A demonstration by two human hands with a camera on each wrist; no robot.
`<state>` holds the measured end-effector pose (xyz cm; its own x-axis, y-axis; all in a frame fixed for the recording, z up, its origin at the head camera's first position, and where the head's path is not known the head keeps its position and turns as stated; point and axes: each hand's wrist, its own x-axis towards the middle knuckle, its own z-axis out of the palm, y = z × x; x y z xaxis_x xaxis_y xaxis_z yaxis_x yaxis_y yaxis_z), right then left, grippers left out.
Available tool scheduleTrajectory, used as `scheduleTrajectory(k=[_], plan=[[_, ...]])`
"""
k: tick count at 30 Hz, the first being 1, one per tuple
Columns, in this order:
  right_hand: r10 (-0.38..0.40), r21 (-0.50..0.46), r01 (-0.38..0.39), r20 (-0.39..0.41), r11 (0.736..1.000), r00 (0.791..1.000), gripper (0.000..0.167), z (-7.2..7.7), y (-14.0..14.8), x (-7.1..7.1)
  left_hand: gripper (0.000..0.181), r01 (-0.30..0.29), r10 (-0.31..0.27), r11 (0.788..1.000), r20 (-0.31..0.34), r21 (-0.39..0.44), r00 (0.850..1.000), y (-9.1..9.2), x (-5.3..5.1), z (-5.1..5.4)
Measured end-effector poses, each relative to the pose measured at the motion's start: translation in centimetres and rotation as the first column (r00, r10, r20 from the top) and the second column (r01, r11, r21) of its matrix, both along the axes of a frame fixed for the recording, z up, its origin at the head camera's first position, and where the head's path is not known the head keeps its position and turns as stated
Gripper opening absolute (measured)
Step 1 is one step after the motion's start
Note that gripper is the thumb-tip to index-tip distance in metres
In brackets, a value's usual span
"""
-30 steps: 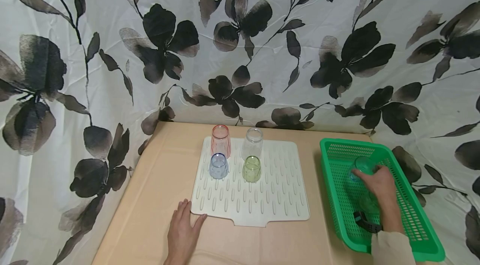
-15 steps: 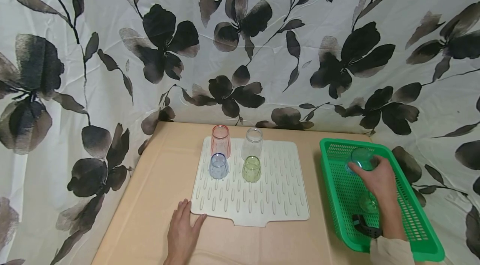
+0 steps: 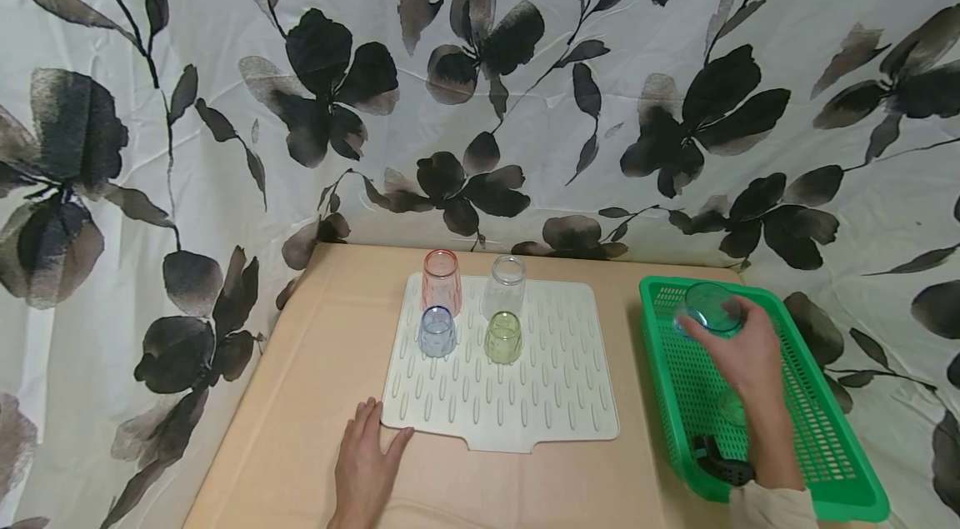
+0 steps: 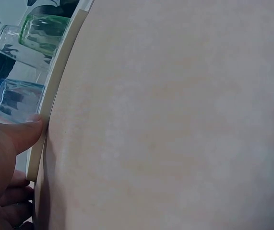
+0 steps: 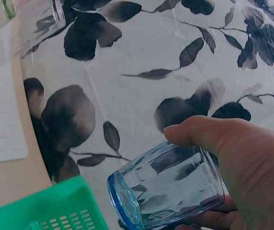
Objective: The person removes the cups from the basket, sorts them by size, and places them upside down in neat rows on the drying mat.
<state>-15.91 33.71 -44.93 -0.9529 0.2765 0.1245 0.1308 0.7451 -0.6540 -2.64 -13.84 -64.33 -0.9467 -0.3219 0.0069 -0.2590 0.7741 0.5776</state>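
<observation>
My right hand (image 3: 742,354) grips a clear blue-tinted glass (image 3: 711,306) above the green basket; in the right wrist view, thumb and fingers hold the glass (image 5: 163,184) around its sides, its blue rim pointing left. My left hand (image 3: 365,462) touches the near left corner of the white ribbed mat (image 3: 540,396), thumb on its edge in the left wrist view. On the mat stand a red glass (image 3: 442,283), a clear glass (image 3: 505,287), a blue glass (image 3: 437,332) and a green glass (image 3: 503,338).
The green basket (image 3: 663,421) stands right of the mat, with a green glass (image 3: 732,407) lying inside it. A black band is on my right wrist. Floral cloth (image 3: 570,129) hangs behind the table (image 3: 300,379).
My right hand has lifted the blue-tinted glass from inside the basket, up and slightly left. My left hand and the glasses on the mat have not moved.
</observation>
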Motion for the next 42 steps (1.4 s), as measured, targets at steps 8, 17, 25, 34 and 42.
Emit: scheduleTrajectory(k=[8,17,25,34,42], plan=[[0.054,-0.018,-0.054,-0.008,0.998,0.999,0.093,0.2,-2.2,0.7,0.079,-0.001,0.001,1.0,0.013,-0.001,1.0,0.1,0.1,0.3],[0.116,-0.005,-0.116,-0.044,0.993,0.992,0.09,0.1,-4.7,1.0,0.078,-0.002,0.002,1.0,0.026,0.001,1.0,0.0,0.1,0.4],[0.192,-0.022,-0.193,-0.031,0.981,0.981,0.09,0.0,-6.7,1.7,0.078,0.001,-0.001,1.0,0.024,-0.005,1.0,0.0,0.1,0.5],[0.262,-0.019,-0.263,-0.015,0.965,0.965,0.093,-0.1,-8.4,2.4,0.078,-0.004,0.005,1.0,0.026,-0.004,1.0,0.1,0.1,0.4],[0.298,-0.008,-0.298,-0.002,0.955,0.955,0.093,-1.1,-9.9,2.7,0.078,-0.011,0.01,1.0,0.036,0.003,0.999,0.0,0.1,0.3]])
